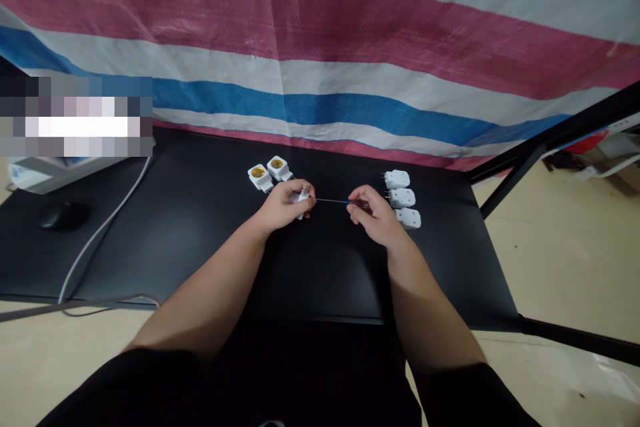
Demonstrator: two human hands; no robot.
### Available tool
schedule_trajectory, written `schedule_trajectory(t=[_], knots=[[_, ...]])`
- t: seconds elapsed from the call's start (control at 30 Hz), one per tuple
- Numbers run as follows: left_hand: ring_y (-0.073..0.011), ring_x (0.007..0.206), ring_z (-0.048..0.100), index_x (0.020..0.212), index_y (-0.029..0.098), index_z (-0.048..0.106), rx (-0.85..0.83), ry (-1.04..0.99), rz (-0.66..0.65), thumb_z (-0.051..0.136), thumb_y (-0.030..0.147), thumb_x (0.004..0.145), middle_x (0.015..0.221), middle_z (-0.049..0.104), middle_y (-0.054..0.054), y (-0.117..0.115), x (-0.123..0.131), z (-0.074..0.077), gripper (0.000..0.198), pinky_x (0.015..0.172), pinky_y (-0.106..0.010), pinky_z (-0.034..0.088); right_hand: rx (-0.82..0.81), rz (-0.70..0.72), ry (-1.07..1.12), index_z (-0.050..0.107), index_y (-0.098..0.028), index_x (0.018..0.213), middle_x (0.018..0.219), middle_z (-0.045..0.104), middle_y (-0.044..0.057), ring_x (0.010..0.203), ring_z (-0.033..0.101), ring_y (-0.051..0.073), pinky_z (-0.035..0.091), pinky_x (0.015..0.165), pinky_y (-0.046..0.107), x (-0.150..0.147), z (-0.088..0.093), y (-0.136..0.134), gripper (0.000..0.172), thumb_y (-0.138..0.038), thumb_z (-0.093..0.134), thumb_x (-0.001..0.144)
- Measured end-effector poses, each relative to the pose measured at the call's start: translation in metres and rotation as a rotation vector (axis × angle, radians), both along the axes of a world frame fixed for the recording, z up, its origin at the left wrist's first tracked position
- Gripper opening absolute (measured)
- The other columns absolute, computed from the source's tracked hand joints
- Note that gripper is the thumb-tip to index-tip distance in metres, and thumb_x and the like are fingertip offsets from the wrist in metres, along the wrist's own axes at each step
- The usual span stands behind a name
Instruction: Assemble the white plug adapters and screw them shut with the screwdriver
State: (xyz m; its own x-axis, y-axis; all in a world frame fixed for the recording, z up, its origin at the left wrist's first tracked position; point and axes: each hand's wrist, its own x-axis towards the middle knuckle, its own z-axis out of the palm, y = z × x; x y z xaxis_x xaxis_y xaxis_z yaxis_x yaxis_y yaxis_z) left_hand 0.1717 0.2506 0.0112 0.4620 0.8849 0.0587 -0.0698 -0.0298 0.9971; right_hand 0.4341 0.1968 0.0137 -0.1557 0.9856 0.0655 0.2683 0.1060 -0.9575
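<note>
My left hand point(293, 203) is closed around a white plug-in lamp socket point(302, 195), mostly hidden by the fingers. My right hand point(373, 212) grips a screwdriver point(333, 201) by its handle, and the thin shaft points left to the socket. Whether its tip sits in a screw cannot be made out. Just beyond my left hand lie two white lamp sockets, one point(259, 177) left of the other point(279, 167), their round brass-coloured openings facing up. Beside my right hand, three more white plug-in pieces point(403, 198) form a column, prongs toward the left.
The black table point(320, 267) carries a black mouse point(64, 215) and a grey cable point(107, 220) on the left. A white device point(55, 173) stands at the back left, partly blurred out. A striped sheet point(320, 103) hangs behind; a black metal frame point(520, 177) bounds the right side.
</note>
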Motion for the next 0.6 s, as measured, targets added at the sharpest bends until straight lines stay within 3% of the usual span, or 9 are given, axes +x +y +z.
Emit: schedule_trajectory(t=[0.1,0.2,0.27,0.4,0.6], knots=[[-0.0127,0.060,0.068,0.087,0.017,0.069,0.050,0.028,0.031,0.086,0.032,0.084,0.076,0.067,0.000,0.000,0.000,-0.001,0.022,0.056,-0.023,0.058,-0.045,-0.034,0.012,0.065,-0.025,0.103,0.073,0.062,-0.004,0.060,0.063,0.016,0.053,0.064,0.033,0.002,-0.007,0.001,0.049,-0.073,0.072,0.101],[-0.0127,0.061,0.068,0.088,0.018,0.070,0.081,0.045,0.032,0.084,0.034,0.087,0.077,0.067,-0.001,0.000,-0.001,-0.001,0.021,0.057,-0.023,0.059,-0.108,-0.070,-0.006,0.061,-0.025,0.090,0.064,0.052,-0.005,0.050,0.052,0.013,0.045,0.052,0.031,-0.002,-0.014,0.000,0.056,-0.079,0.058,0.107],[-0.0134,0.061,0.069,0.088,0.018,0.070,0.085,0.054,0.029,0.085,0.035,0.088,0.077,0.067,-0.001,0.001,-0.003,-0.002,0.023,0.057,-0.024,0.059,-0.082,-0.050,0.020,0.063,-0.026,0.098,0.070,0.054,-0.004,0.053,0.052,0.014,0.045,0.052,0.030,-0.004,-0.017,0.000,0.054,-0.079,0.056,0.108],[-0.0143,0.058,0.069,0.090,0.019,0.070,0.086,0.090,0.063,0.084,0.036,0.089,0.075,0.067,-0.001,0.003,-0.006,-0.004,0.023,0.054,-0.024,0.057,0.048,-0.027,0.002,0.063,-0.028,0.122,0.088,0.064,-0.001,0.069,0.060,0.016,0.053,0.062,0.031,-0.003,-0.017,-0.002,0.050,-0.073,0.071,0.103],[-0.0134,0.057,0.067,0.090,0.019,0.070,0.080,0.080,0.037,0.085,0.035,0.089,0.074,0.068,-0.001,0.003,-0.004,-0.005,0.022,0.054,-0.024,0.055,-0.050,-0.045,-0.056,0.060,-0.027,0.097,0.065,0.049,-0.005,0.054,0.050,0.016,0.044,0.052,0.030,-0.001,-0.024,0.000,0.053,-0.078,0.052,0.110]])
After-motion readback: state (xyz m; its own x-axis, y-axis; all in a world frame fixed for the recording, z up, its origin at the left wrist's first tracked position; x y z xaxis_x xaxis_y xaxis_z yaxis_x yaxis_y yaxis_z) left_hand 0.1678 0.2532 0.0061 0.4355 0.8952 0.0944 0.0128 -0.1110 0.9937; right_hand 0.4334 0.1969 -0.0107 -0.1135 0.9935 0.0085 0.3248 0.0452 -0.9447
